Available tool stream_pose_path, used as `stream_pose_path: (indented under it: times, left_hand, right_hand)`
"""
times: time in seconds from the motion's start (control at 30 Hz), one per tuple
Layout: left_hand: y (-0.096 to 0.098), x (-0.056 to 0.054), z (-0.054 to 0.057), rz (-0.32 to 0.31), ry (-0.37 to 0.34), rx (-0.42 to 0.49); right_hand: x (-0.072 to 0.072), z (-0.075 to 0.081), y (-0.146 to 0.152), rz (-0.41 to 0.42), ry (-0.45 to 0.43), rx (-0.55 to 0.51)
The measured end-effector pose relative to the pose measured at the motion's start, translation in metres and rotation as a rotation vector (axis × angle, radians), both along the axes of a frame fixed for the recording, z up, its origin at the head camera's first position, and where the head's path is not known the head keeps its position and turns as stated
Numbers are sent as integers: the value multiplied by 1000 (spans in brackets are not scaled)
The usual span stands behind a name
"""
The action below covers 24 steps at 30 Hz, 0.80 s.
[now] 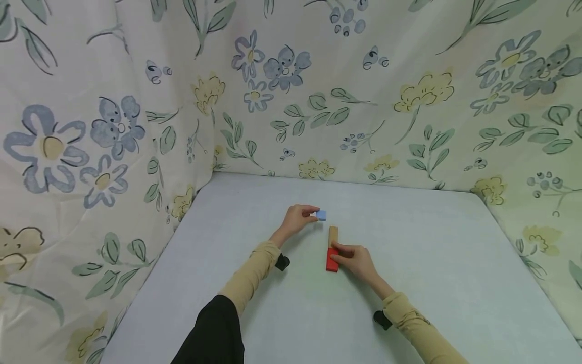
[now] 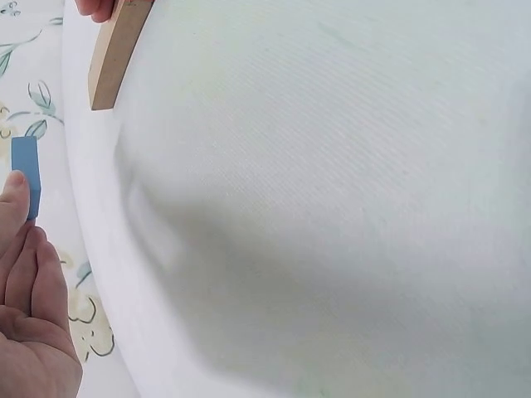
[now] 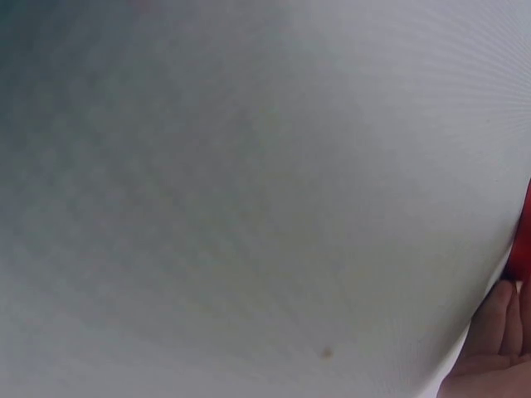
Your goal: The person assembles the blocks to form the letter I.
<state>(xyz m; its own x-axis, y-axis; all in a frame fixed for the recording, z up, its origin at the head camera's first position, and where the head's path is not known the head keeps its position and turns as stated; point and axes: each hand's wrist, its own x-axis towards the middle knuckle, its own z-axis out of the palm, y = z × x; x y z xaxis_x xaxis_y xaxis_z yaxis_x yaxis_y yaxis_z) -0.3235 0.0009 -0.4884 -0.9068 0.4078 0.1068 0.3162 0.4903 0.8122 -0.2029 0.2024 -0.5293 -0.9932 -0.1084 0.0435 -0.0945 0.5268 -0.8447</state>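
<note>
A small blue block [image 1: 321, 216] is pinched between the thumb and fingers of my left hand [image 1: 297, 219]. In the left wrist view the same blue block [image 2: 26, 166] shows above the table, with the thumb on its side. My right hand [image 1: 358, 259] holds a red block [image 1: 332, 265] by its sides, fingers at its far end. Beyond the red block, in line with it, lies a plain wooden block [image 1: 333, 234]; whether the two touch is hidden by the fingers. Only an edge of the red block [image 3: 521, 249] appears in the right wrist view.
All of this is over a white table [image 1: 432, 242]. A floral curtain [image 1: 291, 126] hangs along the table's back and left side and also shows at the right. Black wrist cameras [image 1: 282, 262] sit under both forearms.
</note>
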Motion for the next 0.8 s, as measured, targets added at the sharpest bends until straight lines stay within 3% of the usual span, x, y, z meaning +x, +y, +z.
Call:
stream_pose_path:
  times: [0.5,0.8]
  left_hand:
    - [22,-7,-6,-19,40,23]
    - [39,-5,-10,36,81,6]
  right_hand:
    - [-1,-2,-1,-5,-2,-3]
    - [-2,-4,0,-11,1,-5]
